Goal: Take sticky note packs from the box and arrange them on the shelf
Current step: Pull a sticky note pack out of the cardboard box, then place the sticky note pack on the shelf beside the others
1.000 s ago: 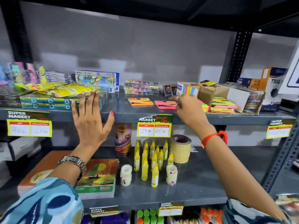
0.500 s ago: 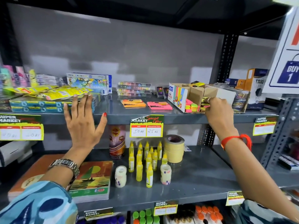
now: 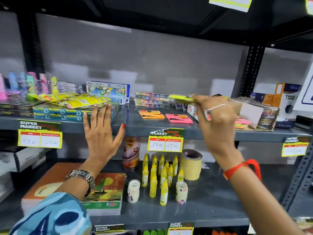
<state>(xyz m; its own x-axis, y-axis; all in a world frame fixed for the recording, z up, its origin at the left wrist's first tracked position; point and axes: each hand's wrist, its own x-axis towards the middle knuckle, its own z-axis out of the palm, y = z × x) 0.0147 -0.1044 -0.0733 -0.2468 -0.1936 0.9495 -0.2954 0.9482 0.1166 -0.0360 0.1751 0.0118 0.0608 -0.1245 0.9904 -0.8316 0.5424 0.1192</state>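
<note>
My right hand (image 3: pixel 216 122) is raised in front of the upper shelf (image 3: pixel 132 128) and pinches a flat yellow sticky note pack (image 3: pixel 182 98), held level above the shelf. The cardboard box (image 3: pixel 249 114) lies on its side at the right of that shelf, with pink and yellow packs showing inside; my hand hides its left part. An orange pack (image 3: pixel 151 114) and a pink pack (image 3: pixel 178 118) lie flat on the shelf, side by side, left of the box. My left hand (image 3: pixel 101 133) is open, fingers spread, resting against the shelf's front edge.
Blue boxes with yellow packets (image 3: pixel 71 106) lie beside my left hand. Stacked paint sets (image 3: pixel 151 99) stand behind the packs. Trio boxes (image 3: pixel 286 102) stand at the far right. The lower shelf holds glue bottles (image 3: pixel 160 173), tape rolls (image 3: pixel 191 164) and notebooks (image 3: pixel 105 192).
My right hand has come out of the box with a yellow pack and swung left and up, above the shelf. My left hand has stayed on the shelf edge.
</note>
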